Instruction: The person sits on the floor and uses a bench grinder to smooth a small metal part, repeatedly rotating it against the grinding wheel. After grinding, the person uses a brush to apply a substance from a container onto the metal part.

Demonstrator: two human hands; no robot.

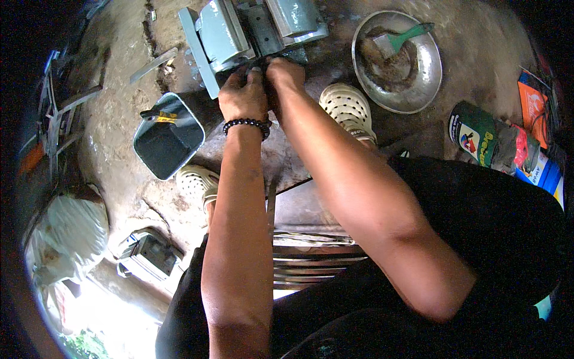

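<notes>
Both hands meet at the near edge of a grey-green painted metal assembly of blocks and plates (pixel 251 33) that sits on a stained concrete floor (pixel 119 119). The left hand (pixel 243 94), a dark beaded bracelet (pixel 247 124) at its wrist, is curled with fingers bent down against the metal; the right hand (pixel 286 75) presses in just beside it, fingertips tucked under the casting's dark lower edge. Whatever small part the fingers pinch there is hidden between them, so whether each hand is closed on something or merely bracing cannot be told.

Just left of the hands stands a grey rectangular metal box (pixel 168 143), open and tilted, with a dark-handled tool (pixel 156 115) lying across its rim. Two cream perforated clogs (pixel 350 107) flank the forearms, one near the box, one beside the right arm. Farther right, a round steel basin (pixel 397 63) holds brownish residue and a green-handled brush (pixel 402 37); beyond it lies a green printed can (pixel 475 133) among bright packets.

With fingers working so close under heavy blocks, a shifted block could likely pinch them. The tilted box, so near the left elbow's path, looks easy to knock, and the basin's greasy contents could make a grip slip.
</notes>
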